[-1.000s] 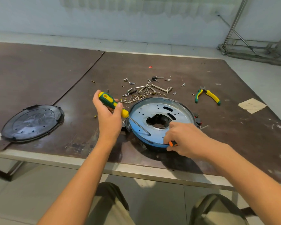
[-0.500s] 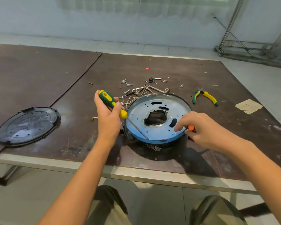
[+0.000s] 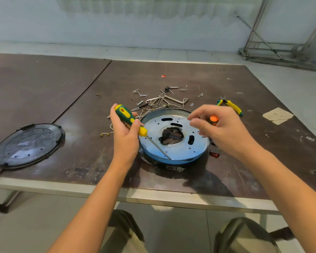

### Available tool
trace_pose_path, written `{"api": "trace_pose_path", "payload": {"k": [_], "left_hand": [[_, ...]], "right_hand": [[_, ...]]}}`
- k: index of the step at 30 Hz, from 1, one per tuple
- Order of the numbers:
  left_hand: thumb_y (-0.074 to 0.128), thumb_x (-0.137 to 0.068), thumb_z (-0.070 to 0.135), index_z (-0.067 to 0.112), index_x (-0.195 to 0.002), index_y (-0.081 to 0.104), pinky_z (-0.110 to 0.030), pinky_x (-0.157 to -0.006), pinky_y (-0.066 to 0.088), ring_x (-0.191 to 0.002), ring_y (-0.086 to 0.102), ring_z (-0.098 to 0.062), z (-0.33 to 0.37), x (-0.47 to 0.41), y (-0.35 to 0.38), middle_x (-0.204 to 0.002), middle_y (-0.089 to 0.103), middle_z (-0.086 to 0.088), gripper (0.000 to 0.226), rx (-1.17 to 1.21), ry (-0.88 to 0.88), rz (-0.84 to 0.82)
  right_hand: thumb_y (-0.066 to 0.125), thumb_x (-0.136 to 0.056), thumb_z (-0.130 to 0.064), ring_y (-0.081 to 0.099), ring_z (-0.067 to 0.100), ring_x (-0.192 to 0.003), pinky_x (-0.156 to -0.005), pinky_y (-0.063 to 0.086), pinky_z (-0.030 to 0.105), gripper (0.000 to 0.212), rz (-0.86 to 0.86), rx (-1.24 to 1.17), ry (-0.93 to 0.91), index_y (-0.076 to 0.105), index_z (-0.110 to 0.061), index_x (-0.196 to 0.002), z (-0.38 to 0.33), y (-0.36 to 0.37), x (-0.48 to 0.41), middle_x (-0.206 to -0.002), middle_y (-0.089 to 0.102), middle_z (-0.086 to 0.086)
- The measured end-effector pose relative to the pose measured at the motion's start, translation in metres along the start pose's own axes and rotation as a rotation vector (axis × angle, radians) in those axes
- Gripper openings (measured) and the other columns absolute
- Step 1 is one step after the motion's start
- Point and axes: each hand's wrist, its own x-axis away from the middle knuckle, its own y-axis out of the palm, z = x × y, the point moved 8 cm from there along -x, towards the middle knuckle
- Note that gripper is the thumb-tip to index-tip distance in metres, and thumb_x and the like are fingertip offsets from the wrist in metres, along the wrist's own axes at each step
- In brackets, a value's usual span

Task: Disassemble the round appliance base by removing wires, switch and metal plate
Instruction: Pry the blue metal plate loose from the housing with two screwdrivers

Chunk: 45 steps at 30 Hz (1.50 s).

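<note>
On a brown surface [image 3: 44, 88] in a pale-walled, tiled room, one round appliance base [image 3: 171, 163] lies flat by the near edge, metal plate [image 3: 195, 148] up. The left hand [image 3: 124, 139] has its grip wrapped round one screwdriver [image 3: 130, 118], shaft slanting near-right. The right hand [image 3: 226, 132] has its grip pinching a small orange object [image 3: 213, 118]. One black cover [image 3: 27, 143] lies at left.
</note>
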Motion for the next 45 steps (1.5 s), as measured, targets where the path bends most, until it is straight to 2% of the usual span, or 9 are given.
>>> {"api": "trace_pose_path", "payload": {"k": [3, 7, 14, 18, 23, 28, 33, 38, 45], "left_hand": [[0.053, -0.098, 0.007, 0.027, -0.155, 0.017, -0.05, -0.107, 0.048, -0.112, 0.058, -0.033, 0.003, -0.001, 0.001, -0.129, 0.054, -0.013, 0.071, 0.01, 0.024, -0.004], [0.055, -0.093, 0.015, 0.03, -0.153, 0.02, -0.04, -0.1, 0.053, -0.101, 0.059, -0.02, 0.004, 0.001, 0.002, -0.119, 0.055, -0.007, 0.071, 0.012, 0.052, 0.014], [0.055, -0.097, 0.006, 0.026, -0.153, 0.019, -0.04, -0.099, 0.053, -0.1, 0.058, -0.026, -0.006, 0.006, -0.008, -0.118, 0.055, -0.006, 0.069, 0.057, 0.056, 0.059], [0.051, -0.099, -0.005, 0.018, -0.154, 0.017, -0.028, -0.089, 0.054, -0.094, 0.058, -0.012, -0.013, 0.008, -0.014, -0.114, 0.053, -0.005, 0.069, 0.061, 0.048, 0.092], [0.052, -0.099, -0.006, 0.015, -0.155, 0.013, -0.028, -0.091, 0.054, -0.095, 0.058, -0.01, -0.012, 0.009, -0.013, -0.119, 0.05, -0.012, 0.071, 0.048, 0.055, 0.078], [0.051, -0.098, -0.007, 0.013, -0.155, 0.012, -0.03, -0.095, 0.053, -0.096, 0.057, -0.01, -0.006, 0.01, -0.01, -0.119, 0.05, -0.012, 0.072, 0.022, 0.082, 0.076], [0.053, -0.097, -0.005, 0.016, -0.154, 0.014, -0.032, -0.098, 0.052, -0.099, 0.057, -0.009, 0.004, 0.013, -0.007, -0.122, 0.05, -0.014, 0.073, -0.01, 0.102, 0.067], [0.059, -0.095, 0.011, 0.027, -0.154, 0.015, -0.026, -0.099, 0.051, -0.116, 0.056, -0.016, 0.023, 0.016, 0.004, -0.135, 0.047, -0.015, 0.076, -0.107, 0.181, 0.027], [0.061, -0.096, 0.004, 0.029, -0.152, 0.02, -0.014, -0.087, 0.049, -0.102, 0.06, -0.002, 0.026, 0.02, 0.0, -0.12, 0.054, -0.003, 0.074, -0.127, 0.156, 0.094]], "right_hand": [[0.069, -0.096, -0.031, 0.058, 0.017, -0.055, -0.059, 0.052, 0.032, 0.023, 0.1, -0.277, -0.011, 0.07, -0.01, -0.087, -0.009, -0.005, -0.01, -0.058, 0.06, 0.001], [0.058, -0.097, -0.04, 0.052, 0.026, -0.061, -0.063, 0.049, 0.037, 0.038, 0.081, -0.473, 0.057, 0.06, -0.005, -0.082, -0.002, 0.023, -0.018, -0.063, 0.054, 0.009], [0.051, -0.105, -0.039, 0.052, 0.02, -0.065, -0.067, 0.049, 0.027, 0.037, 0.049, -0.542, 0.189, 0.059, -0.014, -0.078, 0.026, 0.066, -0.009, -0.065, 0.056, 0.003], [0.052, -0.101, -0.042, 0.051, 0.021, -0.065, -0.065, 0.049, 0.026, 0.037, 0.042, -0.576, 0.194, 0.058, -0.013, -0.079, 0.025, 0.07, -0.008, -0.065, 0.055, 0.003], [0.049, -0.107, -0.032, 0.051, 0.021, -0.063, -0.061, 0.049, 0.028, 0.035, 0.051, -0.581, 0.185, 0.056, -0.006, -0.083, 0.026, 0.068, -0.007, -0.065, 0.054, 0.004], [0.05, -0.102, -0.038, 0.05, 0.017, -0.062, -0.062, 0.048, 0.033, 0.035, 0.041, -0.575, 0.176, 0.054, -0.006, -0.088, 0.022, 0.07, -0.004, -0.066, 0.054, 0.0], [0.05, -0.098, -0.043, 0.049, 0.018, -0.066, -0.064, 0.045, 0.034, 0.026, 0.042, -0.581, 0.147, 0.048, -0.017, -0.096, 0.017, 0.075, 0.002, -0.07, 0.055, -0.004], [0.047, -0.097, -0.039, 0.046, 0.024, -0.074, -0.068, 0.045, 0.035, 0.025, 0.061, -0.615, 0.147, 0.037, -0.017, -0.099, 0.016, 0.081, 0.003, -0.084, 0.052, 0.01], [0.045, -0.11, -0.022, 0.058, 0.016, -0.073, -0.068, 0.055, 0.036, 0.011, 0.16, -0.545, 0.209, 0.041, -0.015, -0.102, 0.035, 0.07, 0.002, -0.088, 0.057, 0.006]]}}
